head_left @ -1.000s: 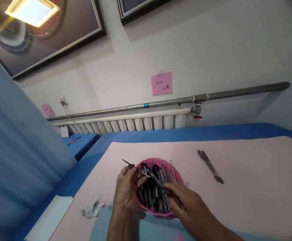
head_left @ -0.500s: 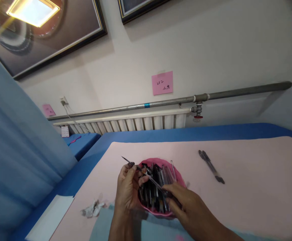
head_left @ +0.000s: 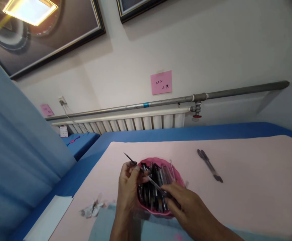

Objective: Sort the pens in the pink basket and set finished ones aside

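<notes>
My left hand (head_left: 129,182) pinches a thin, dark pen refill (head_left: 129,158) whose fine point sticks out to the upper left. My right hand (head_left: 187,206) is closed around the dark end of a clear pen barrel (head_left: 155,184), which slants up towards the left fingers. Whether refill and barrel touch is hidden by the fingers. Both hands are over a pink basket (head_left: 178,174) crowded with black and clear pen parts (head_left: 156,172). The left one is at its left side, the right one at its lower right.
Two pens (head_left: 210,166) lie side by side on the pink table cover (head_left: 256,180). Crumpled tissue (head_left: 92,210) is at the left, near a white sheet (head_left: 49,217). A light-blue cloth (head_left: 103,224) runs along the near edge. A blue curtain (head_left: 22,150) hangs at the left.
The refill in my left hand has tilted more steeply and no longer lines up with the barrel. My right hand has barely moved. The view has shifted slightly.
</notes>
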`<state>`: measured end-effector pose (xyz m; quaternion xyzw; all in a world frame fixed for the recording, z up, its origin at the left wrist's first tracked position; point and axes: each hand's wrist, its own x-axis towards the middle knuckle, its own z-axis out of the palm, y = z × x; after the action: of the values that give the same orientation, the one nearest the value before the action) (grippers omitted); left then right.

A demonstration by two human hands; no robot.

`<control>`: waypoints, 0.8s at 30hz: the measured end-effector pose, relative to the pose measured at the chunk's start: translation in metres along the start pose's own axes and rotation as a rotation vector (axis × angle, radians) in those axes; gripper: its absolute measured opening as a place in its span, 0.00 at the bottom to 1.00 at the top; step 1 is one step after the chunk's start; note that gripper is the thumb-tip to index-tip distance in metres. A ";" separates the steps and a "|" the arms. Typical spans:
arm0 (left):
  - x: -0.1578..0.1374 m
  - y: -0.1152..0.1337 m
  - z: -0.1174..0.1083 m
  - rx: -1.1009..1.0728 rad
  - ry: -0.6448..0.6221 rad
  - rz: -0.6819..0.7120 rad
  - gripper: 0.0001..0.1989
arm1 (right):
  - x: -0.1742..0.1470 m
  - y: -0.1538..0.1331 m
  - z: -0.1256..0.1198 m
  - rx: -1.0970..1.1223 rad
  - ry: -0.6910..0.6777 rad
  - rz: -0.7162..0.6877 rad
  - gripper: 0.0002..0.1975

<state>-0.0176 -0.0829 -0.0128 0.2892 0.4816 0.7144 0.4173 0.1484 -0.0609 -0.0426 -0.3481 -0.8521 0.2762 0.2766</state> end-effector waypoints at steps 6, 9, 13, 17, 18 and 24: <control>0.003 0.003 -0.008 0.078 -0.021 -0.028 0.20 | 0.003 0.001 -0.004 0.174 0.091 0.112 0.12; 0.009 0.006 -0.019 0.097 0.173 -0.016 0.18 | 0.004 0.001 -0.006 0.246 0.120 0.199 0.09; 0.013 0.005 -0.026 0.195 0.203 -0.008 0.16 | 0.003 -0.002 -0.007 0.308 0.143 0.237 0.08; 0.011 0.000 -0.022 0.327 0.142 -0.008 0.14 | 0.003 -0.004 -0.008 0.313 0.169 0.259 0.08; 0.011 -0.001 -0.021 0.363 0.129 -0.002 0.14 | 0.003 -0.004 -0.008 0.313 0.172 0.261 0.08; 0.011 -0.009 -0.023 0.737 0.006 0.112 0.05 | 0.004 0.000 -0.008 0.303 0.167 0.243 0.08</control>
<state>-0.0388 -0.0822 -0.0297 0.4436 0.6911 0.5156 0.2443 0.1511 -0.0553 -0.0363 -0.4244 -0.7267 0.4028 0.3600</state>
